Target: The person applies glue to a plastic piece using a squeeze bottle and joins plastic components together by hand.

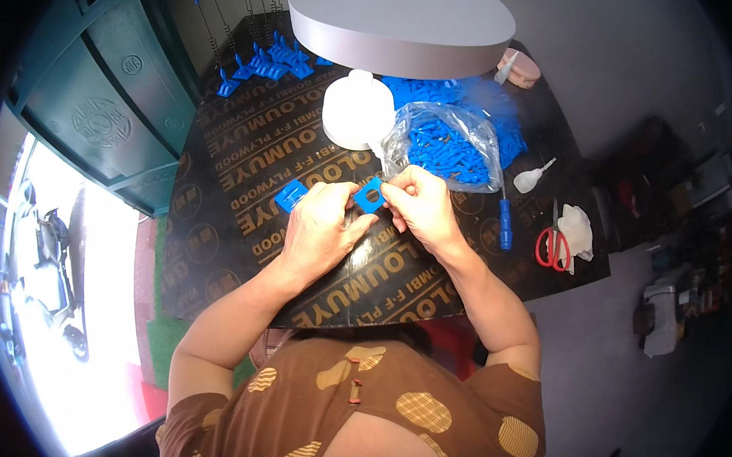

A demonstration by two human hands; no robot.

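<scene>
Above the near middle of the table, both hands meet at a small flat blue plastic piece with a round dark hole [371,196]. My left hand [323,225] pinches its left side between thumb and fingers. My right hand [423,205] has its fingertips closed on the upper right corner; whether they also hold something smaller is hidden. A second blue plastic piece [289,196] shows beside the left hand's knuckles, partly covered by it. Just beyond my right hand lies a clear plastic bag [491,174] full of small blue parts [446,150].
Blue pieces with upright spring wires [277,61] stand far left. A white lamp-like object [401,32] overhangs the back, near a white rounded base [357,110]. On the right lie a blue-handled screwdriver [505,226], a white nozzle bottle [532,178], red-handled scissors [553,248] and crumpled white tissue [578,231].
</scene>
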